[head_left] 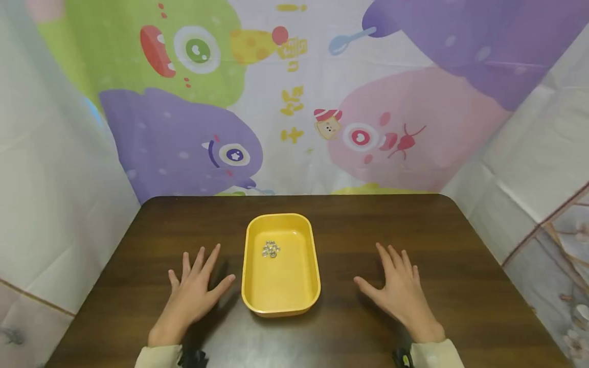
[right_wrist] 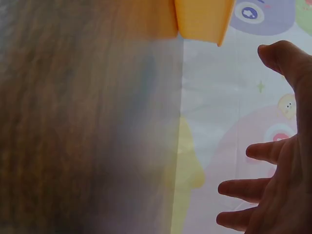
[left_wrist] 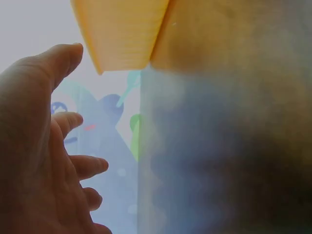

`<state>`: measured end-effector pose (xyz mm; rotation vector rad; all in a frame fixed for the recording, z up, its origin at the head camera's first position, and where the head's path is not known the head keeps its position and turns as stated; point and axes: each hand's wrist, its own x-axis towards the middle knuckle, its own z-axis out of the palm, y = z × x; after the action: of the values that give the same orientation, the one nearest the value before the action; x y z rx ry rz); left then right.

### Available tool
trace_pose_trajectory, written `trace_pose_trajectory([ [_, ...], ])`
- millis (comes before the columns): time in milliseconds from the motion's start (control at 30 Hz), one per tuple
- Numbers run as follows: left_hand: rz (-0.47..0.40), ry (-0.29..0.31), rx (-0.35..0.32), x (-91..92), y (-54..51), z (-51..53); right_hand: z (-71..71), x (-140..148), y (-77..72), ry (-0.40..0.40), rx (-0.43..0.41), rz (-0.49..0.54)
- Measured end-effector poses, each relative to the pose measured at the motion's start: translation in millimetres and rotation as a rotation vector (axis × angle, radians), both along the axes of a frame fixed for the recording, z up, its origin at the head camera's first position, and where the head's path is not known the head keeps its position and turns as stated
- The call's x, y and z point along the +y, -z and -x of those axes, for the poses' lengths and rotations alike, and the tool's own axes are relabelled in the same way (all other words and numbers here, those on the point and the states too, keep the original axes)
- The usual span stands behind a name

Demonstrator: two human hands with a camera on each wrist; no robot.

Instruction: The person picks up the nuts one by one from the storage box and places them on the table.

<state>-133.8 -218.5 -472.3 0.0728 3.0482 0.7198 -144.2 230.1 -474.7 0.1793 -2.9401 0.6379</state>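
A yellow rectangular tray with rounded corners stands on the table between my hands. Several small shiny metal nuts lie in a cluster on its floor, left of the middle. Left of the tray, my left hand spreads its fingers and holds nothing; its thumb tip is close to the tray wall but apart from it. My right hand is farther off on the right, fingers spread, also with nothing in it. Both wrist views show the tray's outer side, beyond the thumb of the left hand and of the right hand.
The dark brown wooden table has rounded far corners. Behind it hangs a curtain printed with cartoon monsters. Pale cloth walls close in both sides. Dark straps with devices sit on the wrists, by light sleeves.
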Motion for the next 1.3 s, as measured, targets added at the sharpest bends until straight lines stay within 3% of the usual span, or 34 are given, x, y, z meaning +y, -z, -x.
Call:
trace_pose_trajectory([
  [133, -0.06, 0.017, 0.009, 2.3, -2.3, 6.7, 1.4, 4, -4.6, 0.009, 0.008, 0.017],
  [367, -0.164, 0.004, -0.033, 2.6, 2.0, 8.6, 1.4, 4, -2.9, -0.018, 0.0, 0.057],
  [633, -0.269, -0.001, -0.017, 6.6, 3.2, 14.3, 4.8, -2, -3.2, -0.022, -0.03, 0.102],
  [1067, -0.269, -0.007, 0.003, 9.5, -1.4, 25.4, 5.7, -16, -4.6, -0.013, -0.085, 0.116],
  [1300, -0.281, 0.009, -0.025, 15.9, -6.3, 33.3, 6.5, -25, -5.3, -0.037, -0.074, 0.131],
])
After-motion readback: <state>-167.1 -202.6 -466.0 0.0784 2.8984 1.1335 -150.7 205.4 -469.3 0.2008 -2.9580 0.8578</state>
